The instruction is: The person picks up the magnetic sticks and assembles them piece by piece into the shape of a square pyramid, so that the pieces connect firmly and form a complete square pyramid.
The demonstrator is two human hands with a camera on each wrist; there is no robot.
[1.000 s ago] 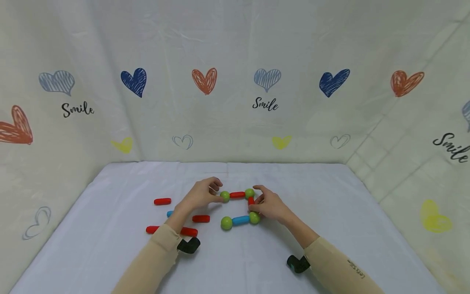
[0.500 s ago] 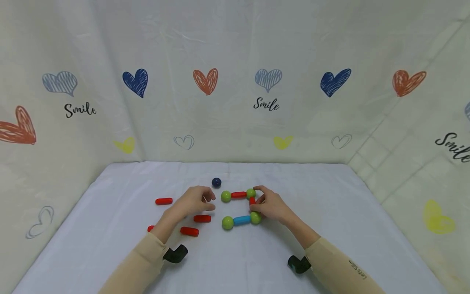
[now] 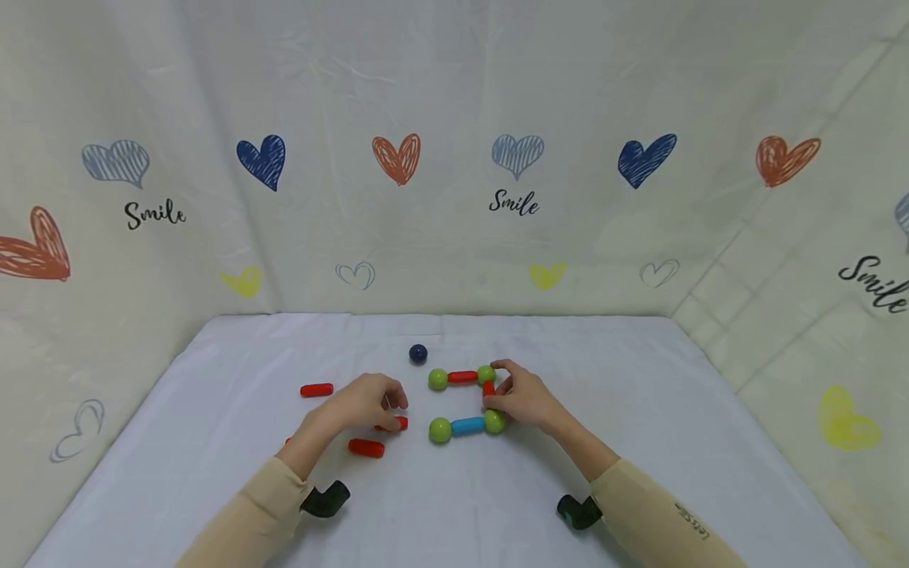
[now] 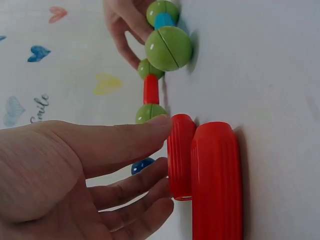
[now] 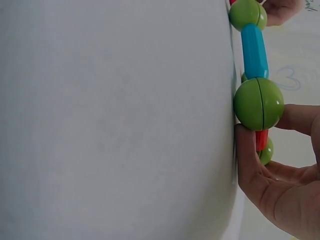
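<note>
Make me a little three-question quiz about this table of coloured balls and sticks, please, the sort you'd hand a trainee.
1. True or false: the blue stick joins two green balls.
2. Which hand touches a loose red stick beside the frame? A) the left hand B) the right hand C) neither
3. Fill in: the ball lying apart from the frame, farther back on the table, is dark ____.

Key
1. True: a green ball sits at one end and another green ball at the other.
2. A: in the left wrist view its fingertips meet the stick.
3. Blue: the dark blue ball.
</note>
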